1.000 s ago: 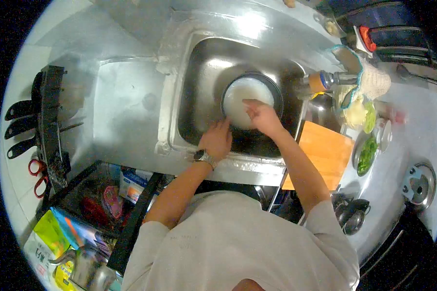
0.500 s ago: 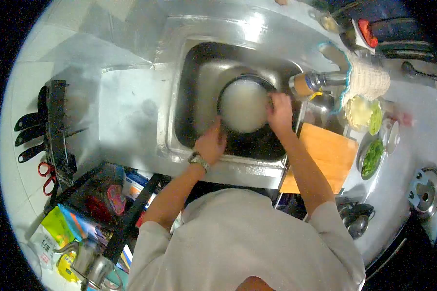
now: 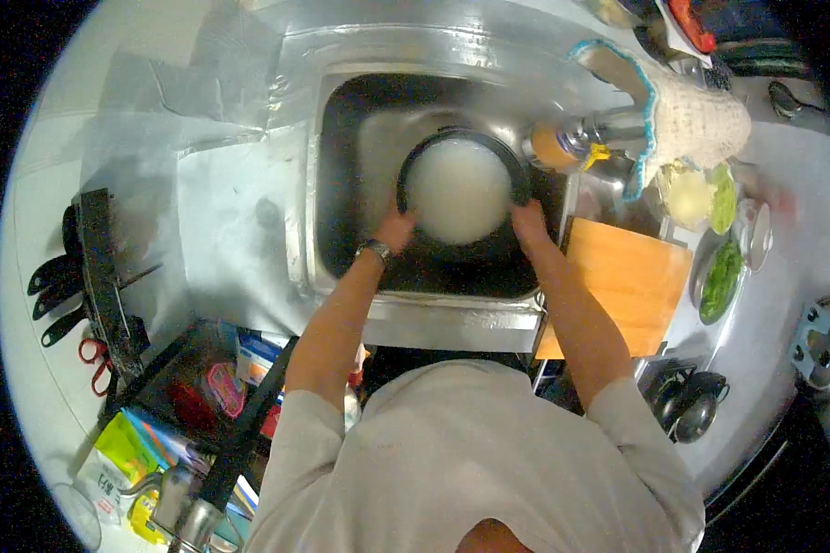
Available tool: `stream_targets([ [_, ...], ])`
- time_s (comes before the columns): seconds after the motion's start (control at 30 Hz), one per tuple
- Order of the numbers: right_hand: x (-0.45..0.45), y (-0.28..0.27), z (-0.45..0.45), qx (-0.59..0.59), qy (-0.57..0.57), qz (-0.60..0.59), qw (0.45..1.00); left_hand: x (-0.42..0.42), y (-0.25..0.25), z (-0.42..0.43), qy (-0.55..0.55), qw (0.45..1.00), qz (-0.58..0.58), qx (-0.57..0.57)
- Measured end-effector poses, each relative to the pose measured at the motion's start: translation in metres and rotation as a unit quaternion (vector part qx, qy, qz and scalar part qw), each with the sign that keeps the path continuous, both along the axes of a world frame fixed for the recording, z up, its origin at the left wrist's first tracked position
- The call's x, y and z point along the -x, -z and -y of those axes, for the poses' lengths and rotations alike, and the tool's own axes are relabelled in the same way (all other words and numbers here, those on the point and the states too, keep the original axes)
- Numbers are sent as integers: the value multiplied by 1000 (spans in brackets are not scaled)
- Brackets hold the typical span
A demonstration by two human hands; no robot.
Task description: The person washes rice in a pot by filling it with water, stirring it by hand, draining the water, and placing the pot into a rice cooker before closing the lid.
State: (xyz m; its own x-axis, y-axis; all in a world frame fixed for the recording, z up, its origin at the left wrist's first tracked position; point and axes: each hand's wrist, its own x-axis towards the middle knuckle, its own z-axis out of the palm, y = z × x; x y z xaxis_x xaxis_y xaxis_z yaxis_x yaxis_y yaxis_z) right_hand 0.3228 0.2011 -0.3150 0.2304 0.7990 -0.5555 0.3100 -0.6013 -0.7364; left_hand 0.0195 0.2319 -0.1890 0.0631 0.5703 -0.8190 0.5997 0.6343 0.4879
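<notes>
now, 2 hands [image 3: 396,230] grip the pot [image 3: 462,188]

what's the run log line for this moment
left hand: on dark round pot's rim | right hand: on opposite side | dark round pot: cloudy whitish liquid inside, within steel sink

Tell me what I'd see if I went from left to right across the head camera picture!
Black knife handles → a pink thing → the left hand → a round pot with cloudy liquid → the right hand → a wooden board → a dish of chopped greens → a dark ladle.
</notes>
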Motion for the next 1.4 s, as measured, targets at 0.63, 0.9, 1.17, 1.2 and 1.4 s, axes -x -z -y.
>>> stream_targets([
  [0.63, 67, -246, 1, 108, -73, -150, 980, 27, -167, 76, -234, 906, 214, -279],
  [0.9, 119, -252, 34, 51, 116, -453, 882, 37, -210, 91, -323, 876, 226, -279],
  [1.17, 149, -237, 35, 28, 159, -443, 882, 49, -201, 107, -347, 868, 210, -287],
  [1.2, 148, -247, 33, 34, 133, -490, 861, 49, -203, 107, -347, 869, 204, -290],
  [1.4, 149, -247, 32, 69, 148, -531, 832, 48, -206, 107, -338, 864, 206, -310],
])
